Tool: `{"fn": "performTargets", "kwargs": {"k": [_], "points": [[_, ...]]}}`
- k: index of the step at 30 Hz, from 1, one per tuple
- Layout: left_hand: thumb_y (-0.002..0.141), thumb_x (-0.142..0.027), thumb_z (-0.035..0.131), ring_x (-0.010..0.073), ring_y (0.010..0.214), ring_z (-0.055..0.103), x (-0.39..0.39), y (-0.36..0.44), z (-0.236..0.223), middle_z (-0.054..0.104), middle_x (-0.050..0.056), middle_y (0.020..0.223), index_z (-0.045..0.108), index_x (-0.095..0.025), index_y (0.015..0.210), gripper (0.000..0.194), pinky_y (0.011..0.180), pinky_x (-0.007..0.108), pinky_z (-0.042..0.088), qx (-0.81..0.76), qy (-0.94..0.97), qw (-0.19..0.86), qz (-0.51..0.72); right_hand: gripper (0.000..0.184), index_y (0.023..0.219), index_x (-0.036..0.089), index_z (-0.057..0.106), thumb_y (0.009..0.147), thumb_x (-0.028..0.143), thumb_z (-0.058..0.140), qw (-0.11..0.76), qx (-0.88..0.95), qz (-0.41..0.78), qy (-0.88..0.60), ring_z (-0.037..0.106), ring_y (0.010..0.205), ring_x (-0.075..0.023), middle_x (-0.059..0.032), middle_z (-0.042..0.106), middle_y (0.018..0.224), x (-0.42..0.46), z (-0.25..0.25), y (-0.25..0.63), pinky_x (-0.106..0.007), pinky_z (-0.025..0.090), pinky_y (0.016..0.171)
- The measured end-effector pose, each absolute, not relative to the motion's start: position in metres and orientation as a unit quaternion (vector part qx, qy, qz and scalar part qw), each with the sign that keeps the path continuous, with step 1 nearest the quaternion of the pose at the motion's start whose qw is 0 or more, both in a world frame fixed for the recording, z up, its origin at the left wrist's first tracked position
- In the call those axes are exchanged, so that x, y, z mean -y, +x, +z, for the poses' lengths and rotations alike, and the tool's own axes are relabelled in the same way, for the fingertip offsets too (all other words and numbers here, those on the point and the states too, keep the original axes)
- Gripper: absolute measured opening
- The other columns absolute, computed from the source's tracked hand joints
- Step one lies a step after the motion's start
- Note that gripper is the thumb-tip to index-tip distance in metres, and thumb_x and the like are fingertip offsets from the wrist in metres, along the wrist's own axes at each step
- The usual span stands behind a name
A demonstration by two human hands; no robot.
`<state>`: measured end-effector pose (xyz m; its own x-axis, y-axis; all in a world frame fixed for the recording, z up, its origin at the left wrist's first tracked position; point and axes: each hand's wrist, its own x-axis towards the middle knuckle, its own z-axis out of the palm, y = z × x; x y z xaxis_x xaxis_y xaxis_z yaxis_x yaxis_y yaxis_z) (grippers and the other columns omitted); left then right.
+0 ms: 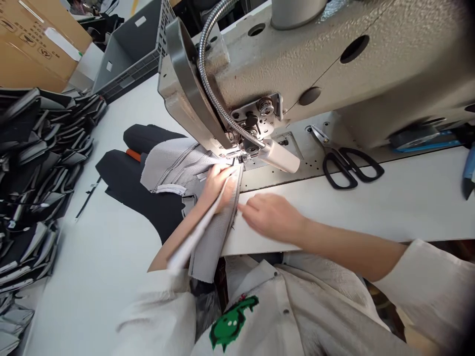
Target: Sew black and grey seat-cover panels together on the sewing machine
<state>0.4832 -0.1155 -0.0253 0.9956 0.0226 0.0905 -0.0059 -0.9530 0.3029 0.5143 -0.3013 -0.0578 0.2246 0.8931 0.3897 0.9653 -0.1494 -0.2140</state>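
Observation:
My left hand (219, 187) is at the sewing machine's needle area, its fingers closed on a grey mesh fabric piece (174, 158) with black seams. A narrow white strip (196, 237) runs across this hand and hangs toward my lap. My right hand (272, 216) is curled, its fingertips pinched at the right edge of the grey fabric, slightly blurred. The sewing machine (252, 64) stands over the fabric, its lamp (280, 155) lighting the needle, which is hard to make out. Black fabric parts (129, 183) lie joined to or under the grey piece; I cannot tell which.
Black-handled scissors (343, 160) lie right of the needle on the machine bed. Stacks of black and grey pieces (33, 173) fill the left side. A grey crate (129, 47) and a cardboard box (40, 44) stand at the back left. A blue-handled tool (469, 170) is at far right.

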Motion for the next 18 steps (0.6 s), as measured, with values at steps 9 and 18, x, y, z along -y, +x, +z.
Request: {"fn": "performTargets", "kwargs": {"k": [9, 18], "points": [[0.099, -0.039, 0.028, 0.0221, 0.130, 0.047, 0.112, 0.444, 0.022, 0.051, 0.011, 0.140, 0.047, -0.013, 0.136, 0.050, 0.111, 0.039, 0.039, 0.072, 0.970, 0.221, -0.067, 0.042, 0.136, 0.012, 0.047, 0.095, 0.018, 0.042, 0.247, 0.709, -0.166, -0.639, 0.039, 0.133, -0.0247, -0.0132, 0.040, 0.146, 0.289, -0.076, 0.433, -0.047, 0.037, 0.107], [0.100, -0.031, 0.027, 0.0238, 0.134, 0.040, 0.108, 0.438, 0.002, 0.044, 0.013, 0.145, 0.041, -0.010, 0.140, 0.048, 0.110, 0.043, 0.038, 0.129, 0.985, 0.095, -0.059, 0.033, 0.121, 0.009, 0.056, 0.095, 0.016, 0.038, 0.198, 0.698, -0.100, -0.681, 0.048, 0.121, -0.0305, -0.0184, 0.056, 0.126, 0.229, -0.085, 0.411, -0.055, 0.033, 0.106]]}}
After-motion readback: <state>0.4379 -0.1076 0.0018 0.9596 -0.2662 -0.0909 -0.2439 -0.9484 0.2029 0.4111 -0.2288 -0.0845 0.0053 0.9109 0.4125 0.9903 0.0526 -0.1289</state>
